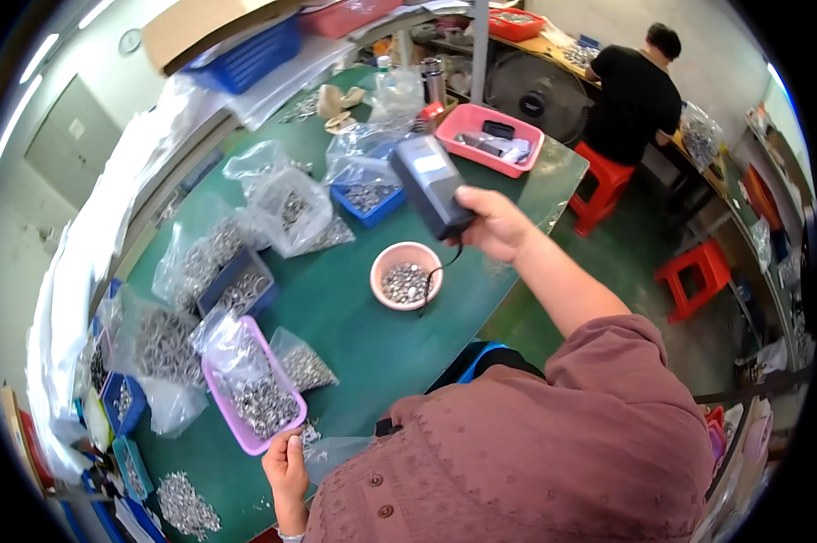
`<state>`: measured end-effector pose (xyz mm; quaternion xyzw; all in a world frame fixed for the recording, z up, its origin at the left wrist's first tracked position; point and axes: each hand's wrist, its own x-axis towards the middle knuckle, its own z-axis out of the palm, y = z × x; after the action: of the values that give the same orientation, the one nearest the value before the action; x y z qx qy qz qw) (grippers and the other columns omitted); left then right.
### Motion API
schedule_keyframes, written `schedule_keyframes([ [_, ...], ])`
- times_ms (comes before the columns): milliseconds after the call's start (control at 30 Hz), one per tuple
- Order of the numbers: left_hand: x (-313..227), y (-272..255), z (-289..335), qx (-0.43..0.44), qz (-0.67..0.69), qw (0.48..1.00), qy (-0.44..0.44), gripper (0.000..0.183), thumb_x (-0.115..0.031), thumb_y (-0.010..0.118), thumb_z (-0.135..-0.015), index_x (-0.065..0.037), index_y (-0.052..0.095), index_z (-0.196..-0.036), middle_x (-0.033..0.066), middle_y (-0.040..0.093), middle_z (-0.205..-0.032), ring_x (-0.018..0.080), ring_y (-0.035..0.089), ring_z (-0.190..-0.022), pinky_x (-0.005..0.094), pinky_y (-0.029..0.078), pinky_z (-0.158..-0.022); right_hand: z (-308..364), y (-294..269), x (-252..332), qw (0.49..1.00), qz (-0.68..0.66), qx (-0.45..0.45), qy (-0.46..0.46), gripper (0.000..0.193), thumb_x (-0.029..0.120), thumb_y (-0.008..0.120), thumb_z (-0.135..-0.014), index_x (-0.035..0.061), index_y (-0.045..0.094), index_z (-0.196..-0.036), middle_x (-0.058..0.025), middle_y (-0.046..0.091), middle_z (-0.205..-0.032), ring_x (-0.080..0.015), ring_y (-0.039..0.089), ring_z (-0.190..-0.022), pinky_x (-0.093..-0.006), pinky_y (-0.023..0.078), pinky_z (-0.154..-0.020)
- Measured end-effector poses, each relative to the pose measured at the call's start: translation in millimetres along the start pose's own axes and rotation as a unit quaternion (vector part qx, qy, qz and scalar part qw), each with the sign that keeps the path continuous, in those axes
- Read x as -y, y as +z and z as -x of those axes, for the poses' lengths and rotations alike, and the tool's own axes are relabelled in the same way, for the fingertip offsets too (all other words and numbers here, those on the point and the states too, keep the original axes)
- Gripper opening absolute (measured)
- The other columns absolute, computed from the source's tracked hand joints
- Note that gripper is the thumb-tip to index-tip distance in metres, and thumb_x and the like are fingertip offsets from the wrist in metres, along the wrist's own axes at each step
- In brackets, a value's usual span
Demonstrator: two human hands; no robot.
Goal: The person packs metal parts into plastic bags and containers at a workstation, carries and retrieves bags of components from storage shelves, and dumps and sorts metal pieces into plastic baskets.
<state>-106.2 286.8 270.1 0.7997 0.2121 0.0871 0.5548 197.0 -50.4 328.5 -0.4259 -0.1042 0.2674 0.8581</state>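
My right hand (494, 224) is raised over the table, closed around the lower end of a dark grey boxy device (429, 185) with a glossy panel. A thin black cord (434, 274) hangs from it, down across a pale pink bowl (380, 291) of small metal pieces. My left hand (287, 469) is curled shut at the near end of a purple tray (257, 445), which holds metal parts and a clear bag. What its fingers grip, if anything, I cannot make out. A clear plastic bag (333, 455) lies just beside it.
On the green table (354, 335) stand bags of metal parts (169, 348), a blue tray (372, 215) and a pink basket (485, 127) at the far right. A loose heap of parts (188, 505) lies near left. A person in black (635, 100) sits at another bench.
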Motion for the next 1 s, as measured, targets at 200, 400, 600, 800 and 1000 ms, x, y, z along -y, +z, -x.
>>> schedule_keyframes([
  [200,-21,48,-37,0.055,-0.032,0.998,0.008,0.014,-0.010,0.051,-0.084,0.001,0.058,-0.086,-0.0047,0.046,-0.062,0.0025,0.036,-0.054,0.0181,0.029,-0.048,-4,-112,106,0.982,0.087,-0.104,-0.134,0.036,0.027,0.056,-0.080,0.0020,0.051,-0.106,-0.0083,0.058,-0.094,-0.0185,0.056,-0.083,-0.0325,0.047,-0.067],
  [400,-33,92,-63,0.082,-0.064,0.993,-0.061,0.014,-0.011,0.052,-0.083,0.001,0.058,-0.087,-0.0052,0.046,-0.060,0.0019,0.036,-0.053,0.0178,0.030,-0.047,-37,-191,184,0.928,0.185,-0.261,-0.193,0.031,0.022,0.058,-0.079,0.0033,0.049,-0.103,-0.0076,0.057,-0.094,-0.0174,0.056,-0.082,-0.0326,0.046,-0.069],
  [600,-37,123,-86,0.095,-0.088,0.984,-0.123,0.015,-0.011,0.052,-0.083,0.002,0.058,-0.087,-0.0045,0.047,-0.060,0.0023,0.037,-0.054,0.0180,0.031,-0.047,-106,-231,215,0.897,0.235,-0.294,-0.231,0.033,0.017,0.060,-0.078,0.0029,0.047,-0.105,-0.0059,0.056,-0.089,-0.0142,0.055,-0.074,-0.0283,0.046,-0.060],
  [800,-49,151,-99,0.115,-0.110,0.979,-0.125,0.015,-0.011,0.053,-0.083,0.003,0.058,-0.086,-0.0045,0.047,-0.059,0.0022,0.038,-0.053,0.0183,0.031,-0.046,-155,-300,214,0.878,0.273,-0.325,-0.220,0.036,0.016,0.062,-0.077,0.0055,0.046,-0.107,-0.0029,0.056,-0.089,-0.0123,0.054,-0.076,-0.0276,0.043,-0.063],
  [1000,-63,161,-100,0.097,-0.147,0.972,-0.157,0.015,-0.011,0.052,-0.083,0.003,0.058,-0.085,-0.0051,0.046,-0.056,0.0017,0.036,-0.050,0.0185,0.029,-0.044,-210,-336,179,0.892,0.238,-0.326,-0.204,0.039,0.009,0.063,-0.072,-0.0009,0.046,-0.106,-0.0085,0.055,-0.089,-0.0169,0.055,-0.073,-0.0282,0.046,-0.062],
])
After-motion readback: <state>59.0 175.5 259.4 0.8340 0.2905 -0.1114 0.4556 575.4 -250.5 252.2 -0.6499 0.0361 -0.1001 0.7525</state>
